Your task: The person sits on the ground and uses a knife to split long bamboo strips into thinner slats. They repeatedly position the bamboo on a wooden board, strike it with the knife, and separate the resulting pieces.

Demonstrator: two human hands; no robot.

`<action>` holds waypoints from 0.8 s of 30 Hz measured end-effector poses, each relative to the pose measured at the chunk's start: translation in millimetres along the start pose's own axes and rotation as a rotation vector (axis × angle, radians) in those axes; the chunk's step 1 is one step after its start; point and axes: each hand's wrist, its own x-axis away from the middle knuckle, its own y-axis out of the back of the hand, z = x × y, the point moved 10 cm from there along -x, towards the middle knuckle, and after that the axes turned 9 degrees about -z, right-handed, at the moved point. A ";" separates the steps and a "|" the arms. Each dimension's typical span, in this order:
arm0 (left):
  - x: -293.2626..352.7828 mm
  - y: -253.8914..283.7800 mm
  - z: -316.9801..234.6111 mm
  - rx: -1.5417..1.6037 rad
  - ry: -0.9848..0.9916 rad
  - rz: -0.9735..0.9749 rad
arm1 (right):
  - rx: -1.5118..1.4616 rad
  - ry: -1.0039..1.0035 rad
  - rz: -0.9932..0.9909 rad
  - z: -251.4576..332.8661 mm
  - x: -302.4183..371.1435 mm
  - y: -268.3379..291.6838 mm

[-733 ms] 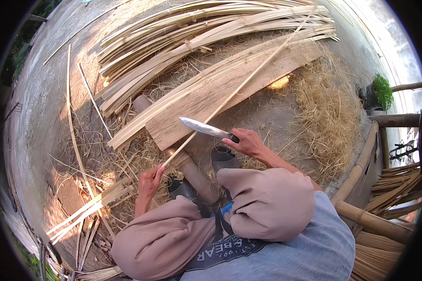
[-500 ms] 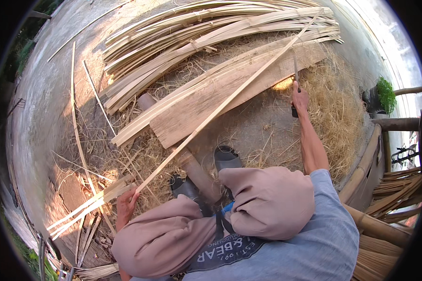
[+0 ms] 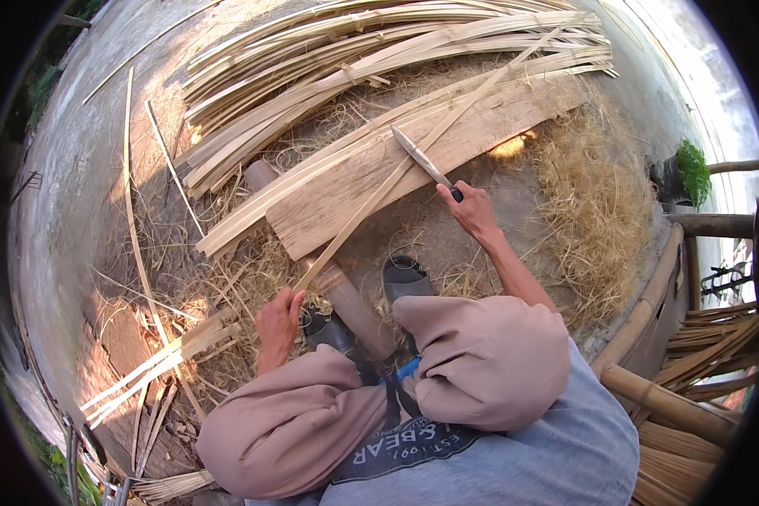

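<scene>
A long, pale bamboo strip (image 3: 365,207) slants from my left hand up across a flat wooden board (image 3: 312,215) toward the far right. My left hand (image 3: 278,319) is closed on the strip's near end, just in front of my left knee. In my right hand (image 3: 470,211) is a knife (image 3: 422,157), gripped by its dark handle. Its blade points up and to the left and crosses over the strip above the board; whether it touches the strip I cannot tell. More pale strips (image 3: 236,226) lie along the board's far edge.
Beyond the board spreads a large pile of split bamboo strips (image 3: 312,72). Curly shavings (image 3: 594,219) heap up at the right. A round wooden log (image 3: 346,304) lies between my feet. Bamboo poles (image 3: 666,405) frame the right side, and several loose strips (image 3: 156,363) lie at the left.
My right hand has swung the knife leftward from the board's right end to the strip. My left hand has moved up and right, and the strip's near end has shifted with it.
</scene>
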 end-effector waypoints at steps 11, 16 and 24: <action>57.0 20.3 82.6 0.201 0.156 0.272 | 0.097 -0.185 -0.290 -91.9 -42.2 57.4; 49.5 7.9 89.5 0.205 0.155 0.283 | 0.026 -0.186 -0.237 -80.8 -61.6 49.4; 48.0 9.5 68.9 0.145 0.170 0.216 | 0.072 0.249 0.201 43.7 69.9 -51.5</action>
